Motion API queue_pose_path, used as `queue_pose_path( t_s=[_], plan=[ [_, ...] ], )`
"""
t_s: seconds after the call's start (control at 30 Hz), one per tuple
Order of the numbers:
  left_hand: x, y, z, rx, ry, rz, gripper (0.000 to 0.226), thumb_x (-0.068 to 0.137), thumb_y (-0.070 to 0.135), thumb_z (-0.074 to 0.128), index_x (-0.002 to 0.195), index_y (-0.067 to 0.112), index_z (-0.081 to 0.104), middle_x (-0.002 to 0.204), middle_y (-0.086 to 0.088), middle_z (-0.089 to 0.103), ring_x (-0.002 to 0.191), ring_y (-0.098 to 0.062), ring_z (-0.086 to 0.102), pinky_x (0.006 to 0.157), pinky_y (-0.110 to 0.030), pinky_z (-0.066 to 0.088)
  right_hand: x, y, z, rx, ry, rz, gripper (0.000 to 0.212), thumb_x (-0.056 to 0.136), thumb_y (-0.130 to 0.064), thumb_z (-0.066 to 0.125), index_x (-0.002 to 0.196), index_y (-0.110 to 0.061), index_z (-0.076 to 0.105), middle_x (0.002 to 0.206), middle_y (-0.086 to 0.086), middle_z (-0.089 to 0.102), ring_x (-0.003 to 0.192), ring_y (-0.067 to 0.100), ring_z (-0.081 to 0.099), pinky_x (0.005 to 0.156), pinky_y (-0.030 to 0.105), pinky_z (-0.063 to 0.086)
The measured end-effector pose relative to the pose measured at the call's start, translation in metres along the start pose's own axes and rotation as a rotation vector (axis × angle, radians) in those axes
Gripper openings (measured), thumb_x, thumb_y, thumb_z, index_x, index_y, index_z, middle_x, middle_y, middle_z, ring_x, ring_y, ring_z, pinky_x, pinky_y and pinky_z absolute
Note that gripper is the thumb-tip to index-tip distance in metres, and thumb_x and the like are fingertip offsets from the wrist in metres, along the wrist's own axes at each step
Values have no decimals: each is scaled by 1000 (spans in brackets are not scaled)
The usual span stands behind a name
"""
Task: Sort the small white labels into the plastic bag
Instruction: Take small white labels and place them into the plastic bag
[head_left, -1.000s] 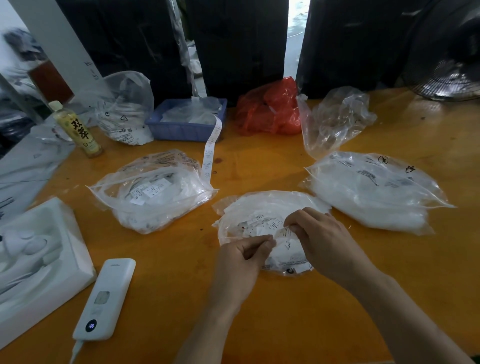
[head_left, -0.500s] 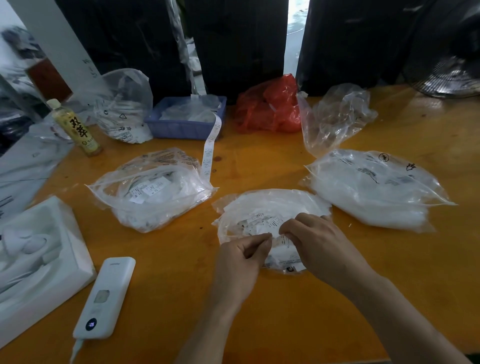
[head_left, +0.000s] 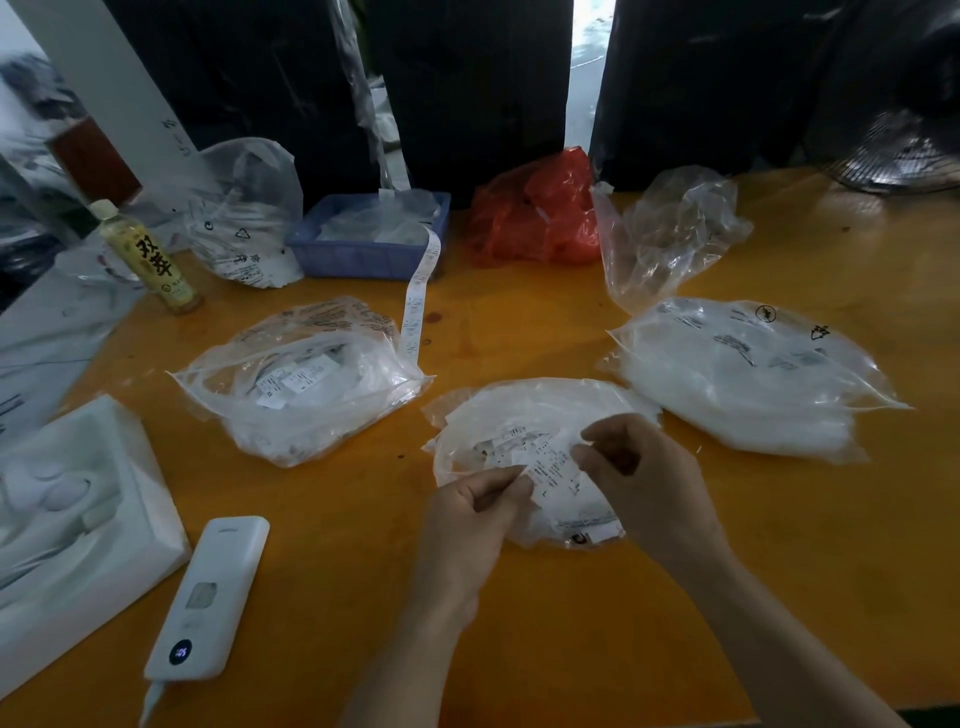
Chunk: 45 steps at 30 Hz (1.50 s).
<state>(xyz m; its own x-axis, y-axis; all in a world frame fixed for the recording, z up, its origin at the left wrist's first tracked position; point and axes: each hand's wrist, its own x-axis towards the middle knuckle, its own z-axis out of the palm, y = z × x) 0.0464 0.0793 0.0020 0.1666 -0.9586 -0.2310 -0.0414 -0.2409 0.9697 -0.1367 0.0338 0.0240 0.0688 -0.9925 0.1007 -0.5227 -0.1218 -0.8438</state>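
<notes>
Left hand (head_left: 467, 512): fingers curled, thumb and forefinger pinched on the near-left corner of the label.
Label (head_left: 553, 470): small white printed slip, held over the plastic bag; long axis running from near-left to far-right, slightly tilted.
Plastic bag (head_left: 519, 410): clear, flat on the surface at centre, loose labels inside.
Right hand (head_left: 644, 473): fingers curled, tips pinched on the label's right edge.
Change since earlier frame: right hand drawn slightly right and opened away from the left; more of the label's printed face exposed between the two.
Surface (head_left: 571, 649): orange-yellow board; white tray (head_left: 78, 499) and white handheld device (head_left: 210, 597) at left, filled clear bags left and right of centre.
Room: dark panels behind, fan (head_left: 904, 156) at far right.
</notes>
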Motion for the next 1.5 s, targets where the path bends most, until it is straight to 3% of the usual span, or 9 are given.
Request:
queue_pose_path(
  t_s=[0.3, 0.5, 0.6, 0.7, 0.9, 1.0, 1.17, 1.37, 1.5],
  plan=[
    [1, 1, 2, -374, 5, -242, 23, 74, 27, 84, 96, 22, 86, 103, -11, 82, 93, -27, 80, 70, -33, 65, -9, -4, 11, 11, -213, -70, 19, 90, -37, 71, 102, -24, 75, 86, -16, 68, 75, -5, 61, 60, 15, 48],
    [1, 1, -1, -300, 43, -198, 19, 76, 28, 83, 95, 27, 86, 103, -2, 82, 95, -25, 80, 76, -36, 65, -8, -3, 19, 32, -208, -28, 9, 91, -25, 74, 99, -26, 70, 89, -16, 67, 81, -7, 61, 65, 12, 49],
    [4, 6, -9, -100, 110, -89, 16, 90, 30, 80, 94, 45, 84, 102, 24, 78, 105, -6, 73, 87, -30, 60, -5, -1, 22, 50, -181, -16, 8, 93, -28, 72, 100, -30, 69, 86, -17, 67, 78, -6, 60, 63, 11, 48],
    [28, 21, -44, 91, 324, 57, 19, 94, 37, 77, 92, 56, 77, 94, 32, 74, 89, 10, 67, 67, -13, 51, 0, 7, 24, -47, -171, 10, 10, 97, -35, 65, 107, -37, 62, 89, -19, 64, 78, -7, 58, 60, 12, 47],
    [119, 50, -146, -167, 845, -40, 23, 100, 21, 73, 122, 16, 70, 114, -2, 74, 79, -19, 72, 81, -37, 64, 12, 29, 33, -338, -191, -9, 7, 101, -30, 60, 103, -32, 66, 95, -21, 61, 80, -7, 55, 61, 8, 41],
    [139, 52, -164, -363, 764, -117, 52, 104, 27, 68, 149, 7, 52, 140, -5, 61, 83, -17, 72, 81, -31, 64, 13, 36, 37, -385, -191, -18, 8, 101, -31, 58, 105, -31, 65, 95, -21, 60, 79, -7, 54, 62, 6, 38],
    [111, 39, -131, 290, 752, -49, 53, 109, 32, 54, 158, 14, 43, 161, -8, 47, 138, -31, 55, 111, -45, 48, 16, 38, 39, -526, -184, -19, 33, 101, -39, 57, 133, -29, 57, 121, -7, 62, 95, 9, 61, 83, 21, 49],
    [41, 16, -51, 347, 469, 298, 11, 109, 28, 55, 117, 28, 62, 108, 5, 65, 79, -3, 63, 57, -15, 50, 20, 31, 48, -664, -300, -24, 43, 98, -43, 61, 138, -31, 50, 131, -3, 52, 95, 15, 59, 70, 23, 43],
    [20, -6, -11, 406, 98, 210, 12, 109, 32, 54, 112, 34, 65, 99, 11, 69, 73, 1, 66, 57, -14, 50, 21, 33, 49, -641, -221, -55, 25, 102, -39, 57, 125, -29, 59, 123, -3, 58, 84, 13, 55, 61, 19, 35]
  ],
)
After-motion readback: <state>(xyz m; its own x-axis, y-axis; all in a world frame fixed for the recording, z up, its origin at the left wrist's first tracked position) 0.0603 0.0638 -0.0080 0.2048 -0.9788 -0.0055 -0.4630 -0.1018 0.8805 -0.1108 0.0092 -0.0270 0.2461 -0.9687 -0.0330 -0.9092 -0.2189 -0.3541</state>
